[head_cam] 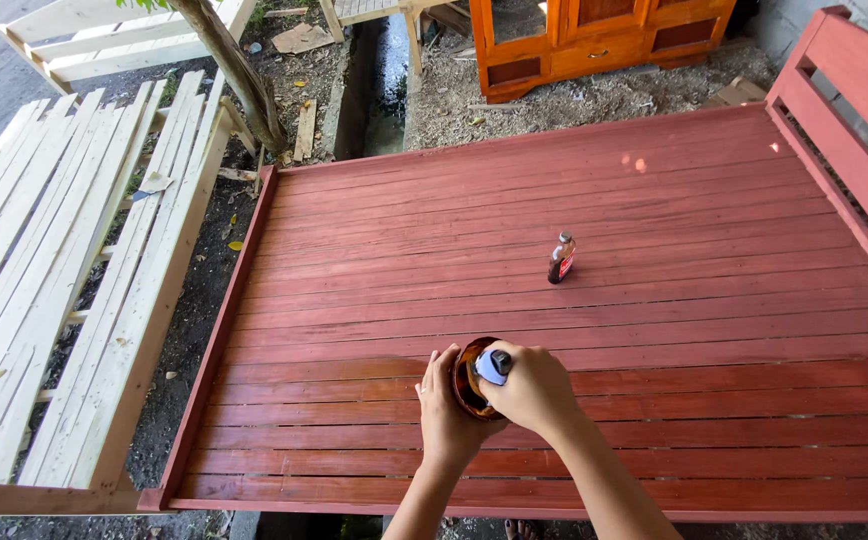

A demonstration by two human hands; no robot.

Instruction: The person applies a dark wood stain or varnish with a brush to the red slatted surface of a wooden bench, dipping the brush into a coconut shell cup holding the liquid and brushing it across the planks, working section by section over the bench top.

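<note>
Over the near part of a red-stained slatted wooden bed platform (574, 200), my left hand (444, 410) cups a small round bowl (466, 375) holding brown liquid. My right hand (534, 390) grips a small pale blue and white object (495, 365), tipped over the bowl's rim; what it is cannot be told. A small brown glass bottle (561, 258) with a red label stands upright on the slats, farther away and to the right of both hands.
A red headboard (854, 110) rises along the platform's right side. An unpainted pale slatted frame (64, 270) lies to the left. Beyond are a tree trunk (239, 75), a drainage ditch (379, 70), an orange wooden cabinet (594, 40) and sawdust-strewn ground.
</note>
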